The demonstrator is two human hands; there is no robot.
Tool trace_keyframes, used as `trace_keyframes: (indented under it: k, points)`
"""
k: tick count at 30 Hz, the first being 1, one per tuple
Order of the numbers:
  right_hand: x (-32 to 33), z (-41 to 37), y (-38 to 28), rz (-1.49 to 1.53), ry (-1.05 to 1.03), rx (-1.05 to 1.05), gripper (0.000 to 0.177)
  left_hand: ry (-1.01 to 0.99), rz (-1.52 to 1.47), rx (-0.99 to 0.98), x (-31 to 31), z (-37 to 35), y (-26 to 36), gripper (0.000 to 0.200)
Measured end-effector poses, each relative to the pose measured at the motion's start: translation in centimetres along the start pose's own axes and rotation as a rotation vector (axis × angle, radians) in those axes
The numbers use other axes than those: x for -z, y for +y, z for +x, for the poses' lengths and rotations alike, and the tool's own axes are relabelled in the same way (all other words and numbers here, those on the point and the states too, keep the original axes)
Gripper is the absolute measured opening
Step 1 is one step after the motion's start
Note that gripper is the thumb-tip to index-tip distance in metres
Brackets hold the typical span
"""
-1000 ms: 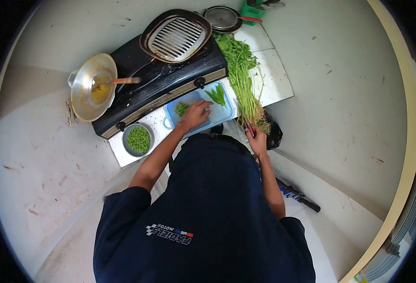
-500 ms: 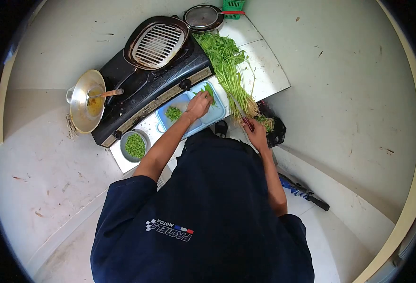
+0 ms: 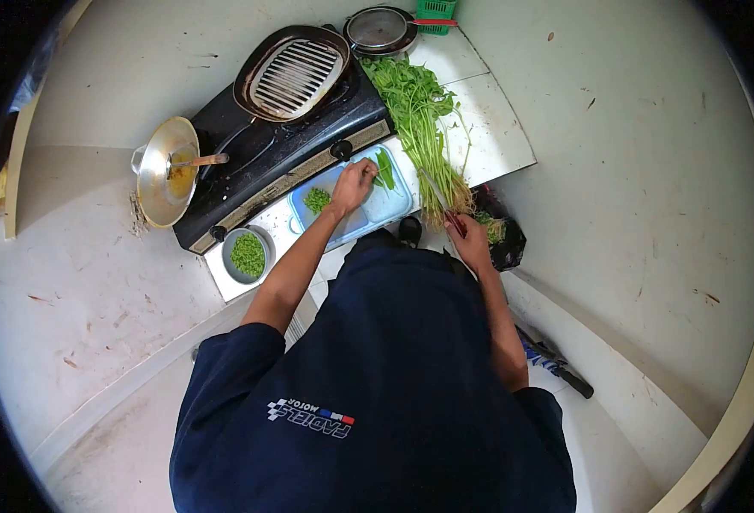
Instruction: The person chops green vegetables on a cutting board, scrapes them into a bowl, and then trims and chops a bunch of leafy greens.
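Fingers of left hand [image 3: 353, 184] touching green stems [image 3: 384, 169], grip impossible to tell, stems lying lengthwise toward stove [image 3: 291, 141] on blue tray [image 3: 394, 205], right hand [image 3: 473, 244] clamped on knife [image 3: 442, 202], chopped greens [image 3: 249, 254] in metal bowl [image 3: 230, 241]

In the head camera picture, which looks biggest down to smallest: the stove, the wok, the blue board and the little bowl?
1. Stove, the biggest.
2. Wok and blue board: they look about alike, so I won't rank one over the other.
3. Bowl, the smallest.
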State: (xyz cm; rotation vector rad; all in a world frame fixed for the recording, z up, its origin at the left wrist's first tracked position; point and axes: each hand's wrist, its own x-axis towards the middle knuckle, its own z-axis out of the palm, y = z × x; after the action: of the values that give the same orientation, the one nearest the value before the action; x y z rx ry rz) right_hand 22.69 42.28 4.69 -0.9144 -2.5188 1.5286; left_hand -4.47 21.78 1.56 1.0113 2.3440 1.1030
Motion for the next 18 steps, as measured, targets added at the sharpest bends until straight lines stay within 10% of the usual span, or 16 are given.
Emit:
trace_keyframes:
  k: [18]
  points:
    - [-0.6,0.5,-0.5,-0.009,-0.007,0.096,0.032,-0.261,0.295,-0.326,0.0,-1.1,-0.6,0.036]
